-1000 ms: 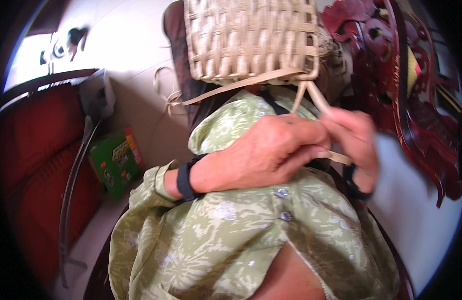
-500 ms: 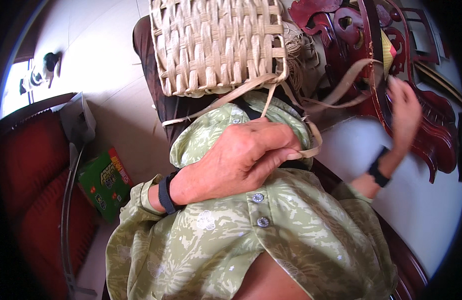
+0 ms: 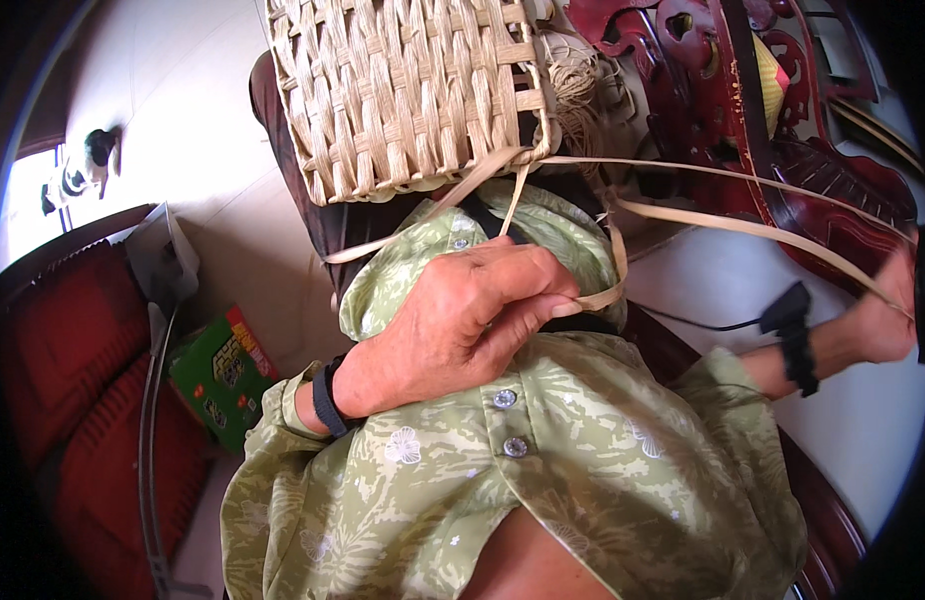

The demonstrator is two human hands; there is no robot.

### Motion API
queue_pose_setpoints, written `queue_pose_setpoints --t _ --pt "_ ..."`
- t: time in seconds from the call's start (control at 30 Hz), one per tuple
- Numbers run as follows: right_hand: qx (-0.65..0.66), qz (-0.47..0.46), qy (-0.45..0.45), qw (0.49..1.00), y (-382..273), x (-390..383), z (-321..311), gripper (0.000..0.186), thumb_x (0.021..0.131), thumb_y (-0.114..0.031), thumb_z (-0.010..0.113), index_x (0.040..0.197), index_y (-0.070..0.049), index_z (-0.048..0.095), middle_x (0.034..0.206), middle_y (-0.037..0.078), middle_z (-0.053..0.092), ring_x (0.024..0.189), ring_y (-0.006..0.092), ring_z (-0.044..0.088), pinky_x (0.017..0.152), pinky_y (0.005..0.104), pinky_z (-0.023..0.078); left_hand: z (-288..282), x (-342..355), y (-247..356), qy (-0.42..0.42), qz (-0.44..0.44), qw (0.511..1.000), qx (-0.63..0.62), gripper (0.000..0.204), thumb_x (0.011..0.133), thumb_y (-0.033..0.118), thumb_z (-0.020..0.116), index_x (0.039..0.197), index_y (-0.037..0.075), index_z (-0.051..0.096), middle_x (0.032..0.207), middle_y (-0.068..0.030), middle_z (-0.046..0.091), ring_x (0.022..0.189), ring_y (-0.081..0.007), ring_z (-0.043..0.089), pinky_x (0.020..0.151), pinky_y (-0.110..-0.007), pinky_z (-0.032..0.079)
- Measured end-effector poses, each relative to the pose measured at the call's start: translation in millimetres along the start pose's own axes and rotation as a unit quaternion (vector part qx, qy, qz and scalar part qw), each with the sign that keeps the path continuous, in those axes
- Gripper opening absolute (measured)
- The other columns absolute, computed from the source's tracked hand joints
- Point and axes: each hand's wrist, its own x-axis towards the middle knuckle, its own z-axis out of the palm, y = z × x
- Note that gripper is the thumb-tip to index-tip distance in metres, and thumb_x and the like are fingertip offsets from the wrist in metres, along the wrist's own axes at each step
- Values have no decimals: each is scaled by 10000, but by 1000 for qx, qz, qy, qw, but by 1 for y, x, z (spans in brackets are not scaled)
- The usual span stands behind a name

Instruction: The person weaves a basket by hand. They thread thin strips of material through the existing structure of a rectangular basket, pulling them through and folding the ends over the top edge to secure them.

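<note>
Pinched closed between the thumb and curled fingers (image 3: 531,278) of the left hand (image 3: 448,310): a curved tan strip (image 3: 605,298), bent out to the right and then up. Running from behind that hand up to the near right corner of the woven basket (image 3: 413,90): a short strip (image 3: 514,203). Set over the legs, above the left hand, at the top of the view: the basket, slightly tilted. Slanting from its corner down to the left: a flat strip (image 3: 463,190).

Out at the right edge, well apart from the left: the right hand (image 3: 883,315). Extended toward it: 2 long strips, with an upper strip (image 3: 723,170) from the basket's corner and a lower strip (image 3: 753,227) from near the top of the curve. Partly lost in the dark rim there; cannot tell how far open on that side, or on what.

Around the wrists: 2 dark bands (image 3: 329,400). Just right of the basket: a bundle of thin cord (image 3: 578,90). Farther right: carved dark-red furniture (image 3: 748,110). At left, beside a red seat (image 3: 93,350): a green box (image 3: 223,380).
</note>
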Motion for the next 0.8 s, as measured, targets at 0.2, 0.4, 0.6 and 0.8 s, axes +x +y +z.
queue_pose_setpoints --t 0.2,0.4,0.6,0.8 --pt "-538 332 73 771 33 -5 -141 351 908 -303 608 1026 14 699 887 85 677 787 172 625 792 288 511 1 3 0 -28 4 1000 -8 66 874 38 686 914 -2 651 824 -94 659 712 -269 625 639 -334 489" --pt "-358 221 -325 847 63 -113 164 301 843 -244 752 1043 -30 681 905 107 683 788 208 658 818 327 509 2 4 2 -23 17 999 23 72 866 40 690 911 -2 651 824 -92 661 725 -267 630 652 -336 494" --pt "-180 274 -539 776 63 -114 175 170 914 -168 651 907 2 660 797 91 675 757 199 671 825 340 517 2 1 -1 -3 -16 1000 4 51 869 21 683 902 -3 653 823 -97 665 722 -265 629 649 -330 489" --pt "27 128 157 979 26 16 -113 388 905 -122 380 984 199 584 1103 376 586 1130 439 573 1046 548 416 0 2 2 -16 5 1000 -17 54 872 29 683 903 -5 654 826 -101 664 717 -269 626 653 -327 487"
